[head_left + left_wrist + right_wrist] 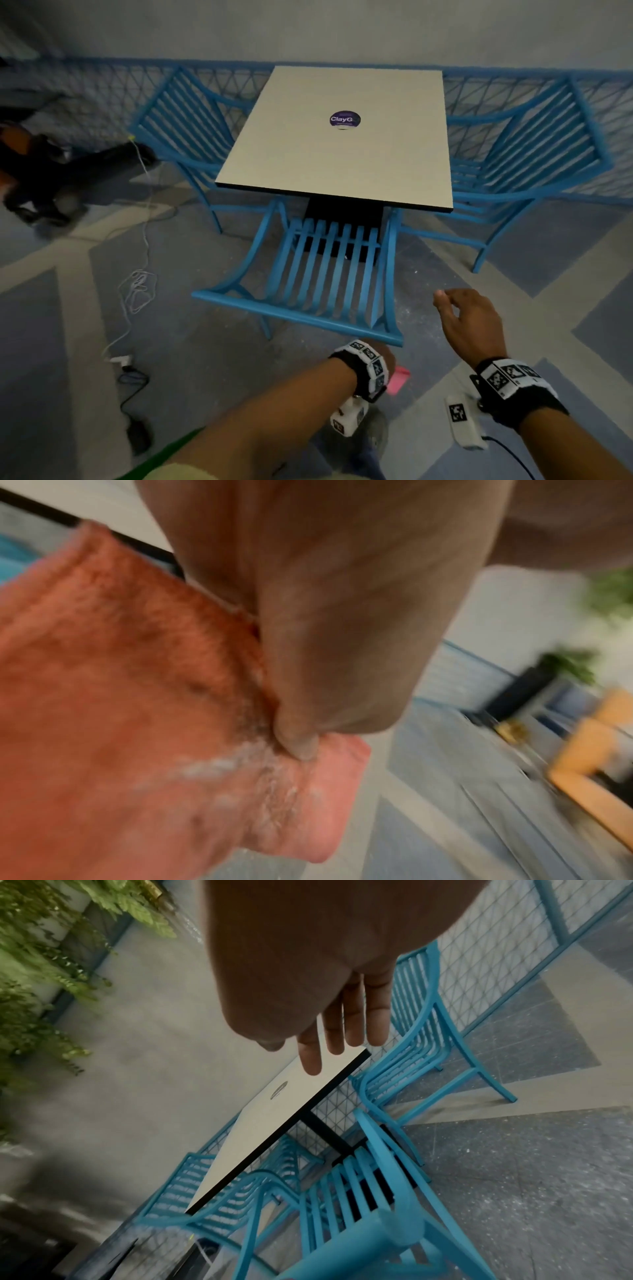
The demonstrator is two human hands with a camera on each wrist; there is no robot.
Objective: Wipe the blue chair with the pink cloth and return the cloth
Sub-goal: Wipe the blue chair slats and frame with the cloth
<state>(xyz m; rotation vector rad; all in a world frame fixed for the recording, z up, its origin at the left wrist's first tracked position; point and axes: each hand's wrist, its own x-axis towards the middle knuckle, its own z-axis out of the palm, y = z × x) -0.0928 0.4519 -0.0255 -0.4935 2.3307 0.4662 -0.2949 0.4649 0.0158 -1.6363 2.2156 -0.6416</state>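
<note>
— Head view, item one?
— A blue slatted metal chair, its back toward the person, pushed in under a square off-white table with a dark edge. A round purple sticker sat on the tabletop. Two more blue slatted chairs flanked the table, with a blue wire-mesh fence behind them.

— The hands there?
— The left hand hung low, just below the chair's top rail, mostly hidden behind its wristband; a corner of the fuzzy pink cloth showed beside it, above the floor. The right hand hovered to the right of the chair, touching nothing, fingers loosely bent.

— Floor items?
— A white cable in loose loops, and a dark blurred shape at far left that I couldn't identify.

— Left wrist view?
— Blurred. The left hand pinched the pink cloth at a bunched fold, thumb pressed into it, the cloth hanging down. White flecks marked the fabric near the pinch.

— Right wrist view?
— The right hand was relaxed and empty, fingers extended loosely, clear of the chair and the table. Green foliage stood at upper left.
</note>
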